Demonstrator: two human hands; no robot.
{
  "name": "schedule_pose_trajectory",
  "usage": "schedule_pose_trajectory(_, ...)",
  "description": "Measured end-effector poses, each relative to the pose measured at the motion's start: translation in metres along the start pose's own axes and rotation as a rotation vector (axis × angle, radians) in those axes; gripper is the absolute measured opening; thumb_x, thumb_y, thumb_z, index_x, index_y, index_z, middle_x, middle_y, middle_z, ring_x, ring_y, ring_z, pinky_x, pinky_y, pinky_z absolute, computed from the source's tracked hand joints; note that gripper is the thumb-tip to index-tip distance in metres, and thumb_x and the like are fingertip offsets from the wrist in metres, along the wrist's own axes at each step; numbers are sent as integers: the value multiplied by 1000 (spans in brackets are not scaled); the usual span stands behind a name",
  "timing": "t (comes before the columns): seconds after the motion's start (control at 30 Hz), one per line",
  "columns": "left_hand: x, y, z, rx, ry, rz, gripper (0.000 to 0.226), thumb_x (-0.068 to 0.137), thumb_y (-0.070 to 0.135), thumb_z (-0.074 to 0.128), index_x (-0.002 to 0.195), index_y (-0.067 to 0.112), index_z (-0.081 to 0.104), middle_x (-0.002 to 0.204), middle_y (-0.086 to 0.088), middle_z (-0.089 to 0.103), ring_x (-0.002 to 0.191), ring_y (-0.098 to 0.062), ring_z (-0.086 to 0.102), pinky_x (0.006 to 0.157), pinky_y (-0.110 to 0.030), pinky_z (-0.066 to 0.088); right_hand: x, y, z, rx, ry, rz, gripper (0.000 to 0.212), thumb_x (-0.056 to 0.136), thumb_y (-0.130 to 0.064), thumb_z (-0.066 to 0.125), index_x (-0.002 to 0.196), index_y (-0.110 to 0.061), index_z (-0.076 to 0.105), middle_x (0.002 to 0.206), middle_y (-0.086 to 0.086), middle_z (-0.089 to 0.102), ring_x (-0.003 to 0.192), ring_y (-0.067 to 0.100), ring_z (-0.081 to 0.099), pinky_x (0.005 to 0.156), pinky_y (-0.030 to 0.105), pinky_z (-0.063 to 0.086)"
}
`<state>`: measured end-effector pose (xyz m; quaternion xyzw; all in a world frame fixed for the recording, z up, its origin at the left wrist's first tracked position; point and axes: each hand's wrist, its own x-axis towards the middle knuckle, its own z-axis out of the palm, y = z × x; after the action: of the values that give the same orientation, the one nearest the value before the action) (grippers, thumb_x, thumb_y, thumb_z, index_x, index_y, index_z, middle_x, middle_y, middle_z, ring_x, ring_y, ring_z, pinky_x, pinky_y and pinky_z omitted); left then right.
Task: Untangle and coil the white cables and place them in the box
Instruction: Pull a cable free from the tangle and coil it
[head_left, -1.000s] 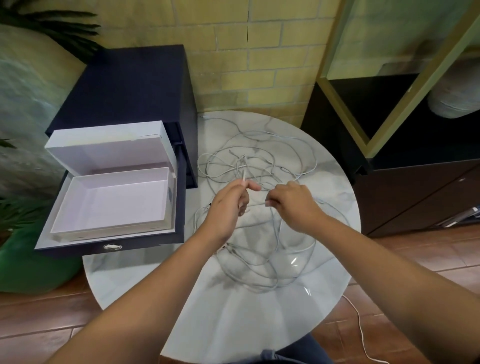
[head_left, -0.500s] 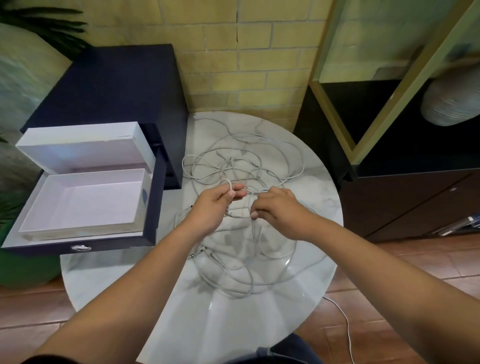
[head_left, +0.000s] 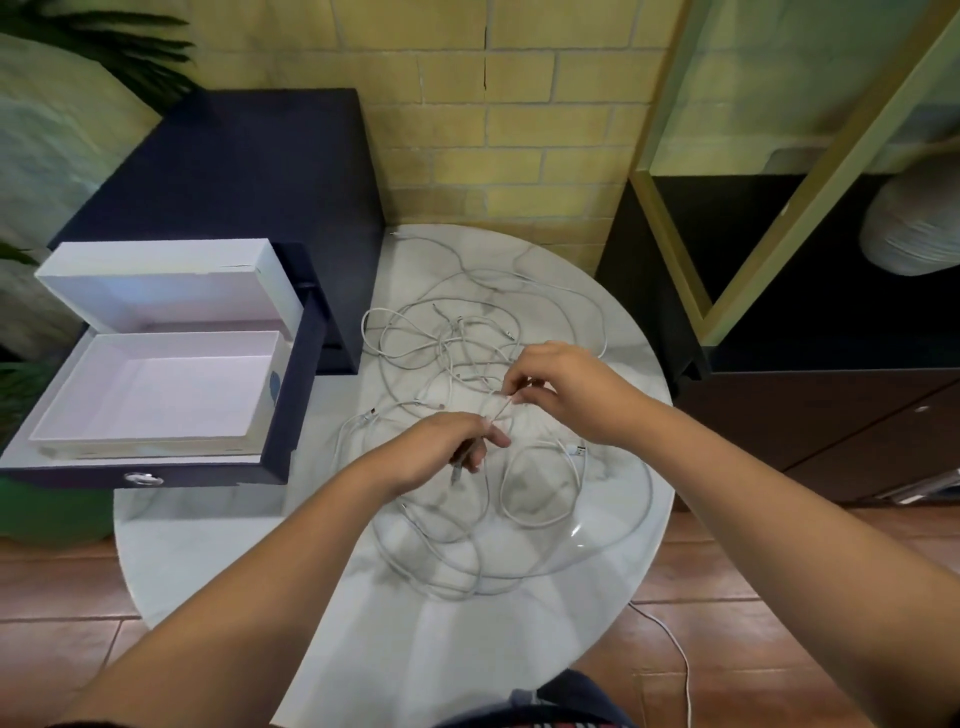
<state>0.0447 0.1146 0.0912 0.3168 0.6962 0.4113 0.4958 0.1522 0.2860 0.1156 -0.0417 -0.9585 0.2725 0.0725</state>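
White cables (head_left: 448, 344) lie tangled on the round marble table (head_left: 208, 561); single strands cannot be traced through the heap. Left hand (head_left: 436, 453) and right hand (head_left: 562, 387) each pinch one strand stretched between them. Open white box (head_left: 156, 397) sits in a dark drawer (head_left: 208, 475), left of the table.

Table top (head_left: 218, 561): marble-look stone, white with grey veining, polished, with a bright glare patch near the front edge. White cables (head_left: 415, 358): smooth plastic-looking sheath, slight sheen. Box (head_left: 145, 446): white card, matt, smooth inside. Drawer cabinet (head_left: 234, 171): dark blue, matt, finely textured; its ring pull (head_left: 137, 478) is shiny metal. Wall (head_left: 519, 130): yellow brick, rough, matt. Floor (head_left: 62, 587): reddish tiles, low sheen. Side unit (head_left: 831, 431): dark wood-look fronts — frame (head_left: 815, 208) gold, satin.
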Motion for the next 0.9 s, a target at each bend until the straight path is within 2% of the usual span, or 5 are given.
schedule_pose_trajectory(0.23,-5,-1,12,-11,42,50,36,104,28,36,99,13,69,76,6,67,68,-5,55,65,-20,42,1,21,0,-117,145,24,7,87,-20,68,93,-21,71,93,-9,65,92,17,51,83,33,43)
schedule_pose_trajectory(0.37,-1,10,17,-72,114,55,39,104,29,35,99,13,71,61,7,58,58,-6,51,61,-22,40,-1,27,9,-190,199,60,9,89,-21,65,94,-21,72,96,-7,63,93,18,48,81,32,42)
schedule_pose_trajectory(0.5,2,17,20,-191,136,65,36,104,25,35,106,16,70,59,7,55,56,-6,50,60,-16,44,-4,27,14,-53,105,125,12,94,-17,57,96,-12,69,95,-1,65,88,15,58,77,28,46)
schedule_pose_trajectory(0.63,4,21,26,-308,67,84,30,104,18,36,110,18,65,63,5,56,59,-8,48,63,-17,43,-10,33,20,73,71,225,8,93,-15,58,93,-11,64,88,-2,62,79,11,54,69,20,40)
schedule_pose_trajectory(0.9,5,27,34,-403,127,111,34,104,18,33,106,11,66,51,8,34,50,-8,34,58,-23,28,-26,54,23,176,178,422,2,90,-14,63,90,-15,65,88,-4,64,79,12,55,67,13,38)
